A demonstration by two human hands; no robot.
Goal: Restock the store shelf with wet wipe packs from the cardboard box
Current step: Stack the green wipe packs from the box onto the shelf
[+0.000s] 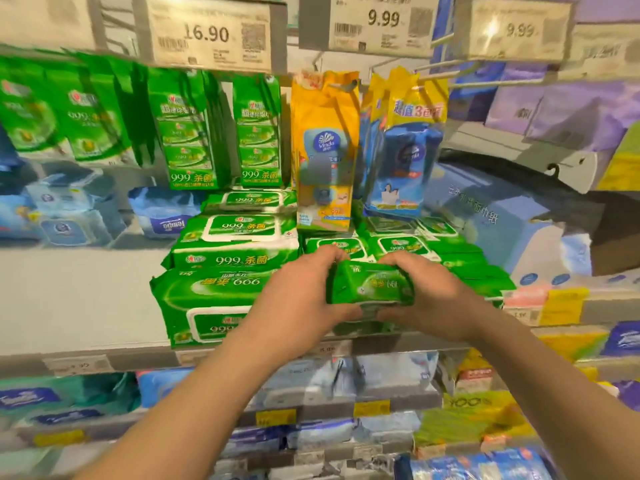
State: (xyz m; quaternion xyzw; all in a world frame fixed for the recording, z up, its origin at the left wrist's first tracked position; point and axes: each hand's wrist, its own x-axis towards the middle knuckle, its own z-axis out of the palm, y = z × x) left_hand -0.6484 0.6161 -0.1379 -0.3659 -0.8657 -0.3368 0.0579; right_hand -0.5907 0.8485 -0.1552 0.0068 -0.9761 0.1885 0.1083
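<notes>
So the person had both hands on one small green pack [372, 287], out over the front edge of the shelf [79, 303], a bit right of its middle. The left hand [304, 299] gripped the pack's left end and the right hand [429, 299] gripped the right end, fingers curled over the top and thumbs tucked under, so each grip was clamped on the pack. It looked like there might've been a second pack squeezed underneath, but it was too blurry to call.

Step-wise this looked like the placing part: pack already out of the box, not yet set down. The box itself wasn't in view at all.

The pack hung just above and in front of the small packs [398, 249] lined up on the shelf, with the stack of big packs [225, 271] just beside them on the left. The next move probably called for sliding it forward and lowering it flat onto that small-pack pile, lined up with the ones underneath, then letting go with both hands. Soft wrapper, so it would likely squish a bit.

Both forearms reached up and forward from the bottom of the view, angling in toward each other, wrists fairly straight.
</notes>
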